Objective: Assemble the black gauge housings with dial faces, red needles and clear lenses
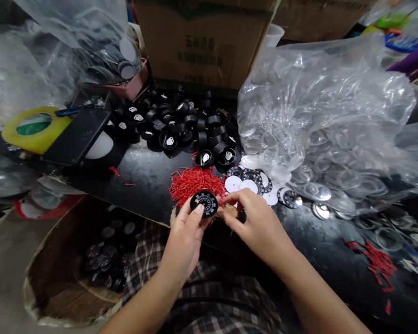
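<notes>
My left hand grips a small round black dial gauge with white numerals, its face turned up and my thumb on its rim. Just to the right, my right hand is closed in a pinch beside the gauge. What sits between those fingertips, if anything, is too small to make out. Right behind both hands lies a heap of red pointers. Round dial cards, some white side up and some black with printed numbers, are spread to the right of the heap.
Black round housings crowd the back of the table. A large plastic bag of clear discs stands at right, near loose red pointers. Yellow tape and a phone lie left. Below is a box of gauges.
</notes>
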Demonstrator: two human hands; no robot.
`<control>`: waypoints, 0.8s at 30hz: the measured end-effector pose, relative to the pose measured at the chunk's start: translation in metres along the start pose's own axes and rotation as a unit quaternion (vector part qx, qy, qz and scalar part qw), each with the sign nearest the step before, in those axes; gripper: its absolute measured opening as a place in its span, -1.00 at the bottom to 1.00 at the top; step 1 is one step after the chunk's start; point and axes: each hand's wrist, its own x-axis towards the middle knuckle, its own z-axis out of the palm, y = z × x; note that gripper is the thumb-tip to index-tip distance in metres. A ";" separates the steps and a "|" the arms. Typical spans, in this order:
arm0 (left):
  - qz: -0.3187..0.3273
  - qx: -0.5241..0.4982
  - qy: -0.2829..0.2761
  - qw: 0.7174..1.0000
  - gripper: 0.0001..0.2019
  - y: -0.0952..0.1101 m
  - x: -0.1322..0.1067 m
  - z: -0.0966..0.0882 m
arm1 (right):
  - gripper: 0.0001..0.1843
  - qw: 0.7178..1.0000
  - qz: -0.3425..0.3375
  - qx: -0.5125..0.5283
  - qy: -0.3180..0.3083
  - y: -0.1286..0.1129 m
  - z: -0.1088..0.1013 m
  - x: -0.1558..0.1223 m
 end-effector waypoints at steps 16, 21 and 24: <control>0.052 0.160 -0.065 0.984 -0.72 -0.015 -0.001 0.003 | -0.85 0.995 0.027 0.094 -0.003 -0.015 -0.015 -0.014; 0.062 0.195 -0.065 0.977 -0.74 -0.008 -0.006 0.005 | -0.84 0.996 0.028 0.081 -0.003 -0.015 -0.018 -0.016; 0.082 0.232 -0.046 0.968 -0.79 -0.006 -0.008 0.004 | -0.82 0.996 0.028 0.083 -0.004 -0.016 -0.019 -0.018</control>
